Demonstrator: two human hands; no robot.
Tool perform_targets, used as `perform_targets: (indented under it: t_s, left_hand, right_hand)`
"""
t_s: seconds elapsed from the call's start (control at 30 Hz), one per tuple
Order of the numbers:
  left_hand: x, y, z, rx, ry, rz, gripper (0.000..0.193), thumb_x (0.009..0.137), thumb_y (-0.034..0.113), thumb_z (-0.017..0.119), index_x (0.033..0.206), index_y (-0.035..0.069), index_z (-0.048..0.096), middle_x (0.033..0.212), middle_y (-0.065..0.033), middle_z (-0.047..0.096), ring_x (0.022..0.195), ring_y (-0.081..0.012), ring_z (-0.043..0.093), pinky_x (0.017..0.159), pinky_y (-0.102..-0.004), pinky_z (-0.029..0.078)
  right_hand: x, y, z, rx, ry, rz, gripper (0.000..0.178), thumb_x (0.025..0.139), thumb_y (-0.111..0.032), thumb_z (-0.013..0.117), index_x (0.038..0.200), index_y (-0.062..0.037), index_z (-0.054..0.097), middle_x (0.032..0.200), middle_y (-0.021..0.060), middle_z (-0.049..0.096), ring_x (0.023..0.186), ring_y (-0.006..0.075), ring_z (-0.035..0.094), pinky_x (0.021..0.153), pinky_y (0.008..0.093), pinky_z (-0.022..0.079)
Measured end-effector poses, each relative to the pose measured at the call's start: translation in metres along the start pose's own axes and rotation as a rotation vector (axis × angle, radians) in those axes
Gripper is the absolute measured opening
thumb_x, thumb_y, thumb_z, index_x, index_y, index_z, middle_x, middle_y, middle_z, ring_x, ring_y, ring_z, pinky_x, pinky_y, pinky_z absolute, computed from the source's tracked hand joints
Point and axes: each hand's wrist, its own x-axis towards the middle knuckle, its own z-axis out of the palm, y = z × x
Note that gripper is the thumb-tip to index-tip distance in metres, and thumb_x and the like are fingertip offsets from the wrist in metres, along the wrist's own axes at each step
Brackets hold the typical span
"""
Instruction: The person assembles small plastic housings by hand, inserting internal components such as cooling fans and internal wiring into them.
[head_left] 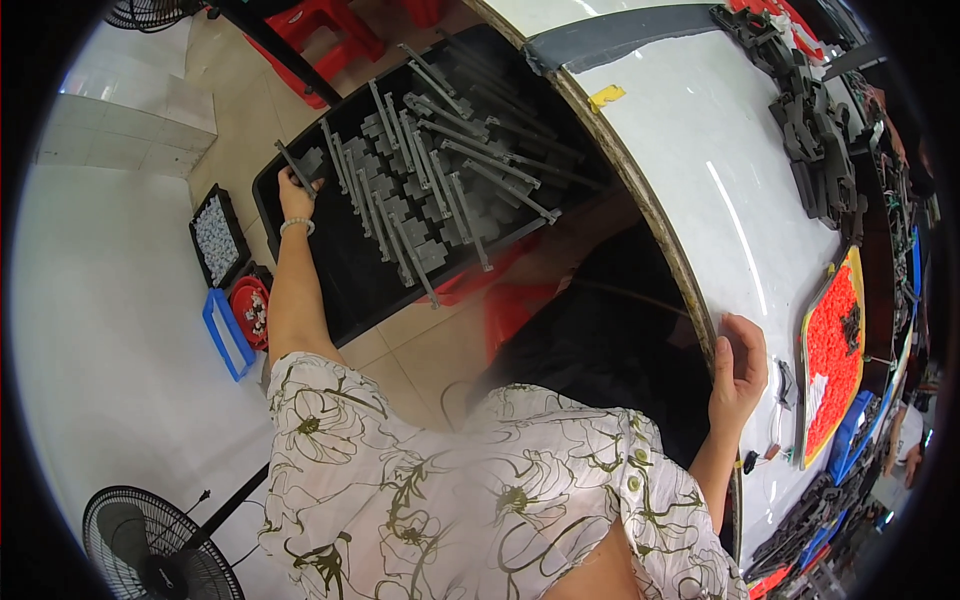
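My left hand (297,196), a beaded bracelet at its wrist, is closed on a grey plastic part (293,166) with a long thin bar along one side. It holds the part over the left end of a large black tray (350,308). Across the tray lie rows of similar grey plastic parts (400,170), some overlapping and slanted. My right hand (738,372) is at the near edge of the white worktable (690,150), fingers up and thumb apart, with nothing seen in it. A small dark grey piece (787,384) lies just right of that hand.
Red stools (305,45) stand behind and under the tray. On the table are an orange-red heap of small pieces (832,340) and dark plastic parts (815,140). A black bin of pale pieces (215,238), a red bowl (250,310) and a fan (150,550) are at left.
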Motion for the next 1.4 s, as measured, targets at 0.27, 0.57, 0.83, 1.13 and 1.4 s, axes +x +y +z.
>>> perform_targets:
  t_s: [0.27, 0.57, 0.83, 1.13, 1.4]
  left_hand:
    - [-0.009, 0.012, -0.003, 0.059, -0.09, 0.02, 0.045, 0.073, 0.004, 0.07, 0.114, -0.005, 0.052, 0.1, -0.0125, 0.063, 0.088, -0.0183, 0.061, 0.078, -0.0301, 0.048]
    - [-0.009, 0.023, 0.0, 0.05, -0.057, 0.054, 0.053, 0.072, 0.013, 0.074, 0.114, -0.002, 0.045, 0.102, -0.0142, 0.061, 0.09, -0.0214, 0.059, 0.077, -0.0301, 0.046]
    - [-0.049, 0.032, -0.035, 0.106, -0.054, 0.021, 0.051, 0.071, 0.015, 0.075, 0.111, 0.001, 0.047, 0.103, -0.0116, 0.061, 0.091, -0.0203, 0.058, 0.08, -0.0286, 0.044]
    - [-0.164, 0.076, -0.054, 0.346, -0.708, 0.071, 0.053, 0.063, 0.009, 0.077, 0.108, 0.002, 0.048, 0.095, -0.0129, 0.062, 0.087, -0.0231, 0.059, 0.08, -0.0315, 0.045]
    - [-0.179, 0.056, -0.06, 0.328, -0.983, 0.031, 0.032, 0.076, 0.01, 0.062, 0.103, 0.004, 0.048, 0.09, -0.0137, 0.059, 0.086, -0.0237, 0.056, 0.08, -0.0304, 0.042]
  right_hand:
    - [0.001, -0.001, -0.001, -0.019, 0.003, 0.0, 0.021, 0.081, -0.003, 0.059, 0.101, 0.0016, 0.059, 0.1, 0.0121, 0.058, 0.095, 0.0217, 0.055, 0.085, 0.0296, 0.042]
    - [0.0, -0.001, -0.001, -0.016, 0.0, -0.011, 0.02, 0.081, -0.003, 0.059, 0.101, 0.0017, 0.059, 0.1, 0.0123, 0.059, 0.095, 0.022, 0.055, 0.086, 0.03, 0.042]
    - [0.001, 0.002, -0.004, 0.003, -0.045, -0.027, 0.022, 0.081, -0.004, 0.06, 0.102, 0.0018, 0.059, 0.102, 0.0127, 0.059, 0.098, 0.0224, 0.055, 0.088, 0.0304, 0.041]
    - [0.003, -0.001, -0.005, 0.07, -0.076, -0.044, 0.022, 0.081, -0.001, 0.059, 0.102, 0.0018, 0.059, 0.104, 0.0127, 0.058, 0.097, 0.0215, 0.055, 0.087, 0.0296, 0.042]
    - [-0.003, -0.001, -0.008, 0.11, -0.074, -0.047, 0.02, 0.08, -0.002, 0.061, 0.1, 0.0003, 0.06, 0.101, 0.0112, 0.059, 0.093, 0.0201, 0.057, 0.083, 0.0285, 0.044]
